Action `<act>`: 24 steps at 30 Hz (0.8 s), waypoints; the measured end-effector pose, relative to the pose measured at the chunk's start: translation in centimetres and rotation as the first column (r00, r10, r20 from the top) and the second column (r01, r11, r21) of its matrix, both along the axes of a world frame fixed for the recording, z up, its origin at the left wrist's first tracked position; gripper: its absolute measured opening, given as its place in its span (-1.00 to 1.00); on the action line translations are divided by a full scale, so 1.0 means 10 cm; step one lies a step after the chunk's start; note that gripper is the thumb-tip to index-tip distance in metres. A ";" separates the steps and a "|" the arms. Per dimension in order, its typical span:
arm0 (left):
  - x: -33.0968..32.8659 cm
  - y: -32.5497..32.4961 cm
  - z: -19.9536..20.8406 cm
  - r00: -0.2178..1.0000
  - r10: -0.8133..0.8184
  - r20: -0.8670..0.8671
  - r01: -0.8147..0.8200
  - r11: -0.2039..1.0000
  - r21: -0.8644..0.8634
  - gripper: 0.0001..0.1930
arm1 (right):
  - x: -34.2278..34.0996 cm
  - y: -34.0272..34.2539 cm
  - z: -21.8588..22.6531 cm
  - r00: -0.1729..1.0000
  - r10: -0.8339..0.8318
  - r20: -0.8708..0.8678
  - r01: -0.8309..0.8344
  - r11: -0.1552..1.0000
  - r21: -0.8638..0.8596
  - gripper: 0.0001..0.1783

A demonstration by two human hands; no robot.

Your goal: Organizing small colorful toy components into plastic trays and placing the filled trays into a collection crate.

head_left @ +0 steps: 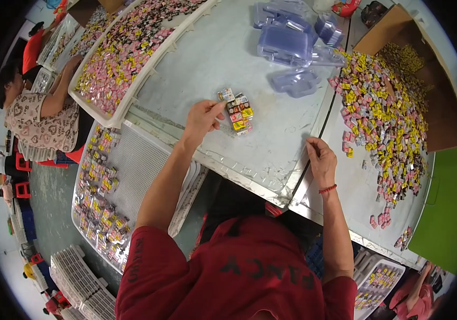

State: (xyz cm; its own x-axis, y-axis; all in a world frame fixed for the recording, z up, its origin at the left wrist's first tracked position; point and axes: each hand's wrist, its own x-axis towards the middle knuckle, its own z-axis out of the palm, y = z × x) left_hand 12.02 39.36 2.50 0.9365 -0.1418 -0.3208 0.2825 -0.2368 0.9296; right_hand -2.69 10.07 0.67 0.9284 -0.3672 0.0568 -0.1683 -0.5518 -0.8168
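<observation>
A cluster of small printed blocks (239, 113), coloured black, yellow, pink and white, lies on the pale tabletop (196, 69) in front of me. My left hand (205, 118) is at the cluster's left edge, its fingers curled and the thumb and index fingertips against it. Whether a block is pinched there, I cannot tell. Farther right, my right hand (322, 159) hovers by the seam between two tables. Its thumb and index finger are pressed together, and anything between them is too small to make out.
Clear plastic trays (287, 45) are stacked at the far side. On the right, a loose pile of small wrapped pieces (378, 112) spills from a cardboard box (442, 80). A white tray (156, 58) of similar pieces stands far left, near a co-worker (41, 114). A perforated tray (137, 160) sits lower left.
</observation>
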 end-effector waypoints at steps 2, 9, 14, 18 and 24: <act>-0.02 0.06 -0.05 0.999 0.041 0.029 -0.040 0.999 -0.035 -0.71 | -0.03 -0.01 -0.01 1.000 -0.001 0.016 0.001 1.000 0.022 -0.80; -0.09 -0.28 0.33 0.758 0.087 0.647 -0.127 0.992 0.014 -0.86 | -0.18 0.01 -0.05 0.992 -0.055 0.114 0.032 0.980 0.197 -0.77; -0.16 -0.26 0.22 0.467 -0.314 0.827 -0.075 0.917 0.391 -0.85 | -0.19 0.28 0.17 0.980 0.047 0.193 -0.027 0.994 -0.103 -0.74; 0.01 -0.32 0.10 0.303 -0.512 0.804 -0.219 0.783 0.582 -0.72 | 0.02 0.79 0.43 0.805 0.508 0.307 -0.281 0.782 -0.557 -0.51; 0.30 -0.42 -0.14 0.362 -0.696 0.620 -0.103 0.631 0.769 -0.61 | 0.28 1.14 0.19 0.833 0.525 0.173 -0.284 0.676 -0.680 -0.40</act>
State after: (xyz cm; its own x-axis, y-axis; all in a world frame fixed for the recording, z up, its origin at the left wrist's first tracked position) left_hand 15.02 35.18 1.07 0.6511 -0.6312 0.4215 -0.7341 -0.6646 0.1389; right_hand 0.08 21.46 2.59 0.8511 0.2685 0.4510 0.4037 -0.8840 -0.2356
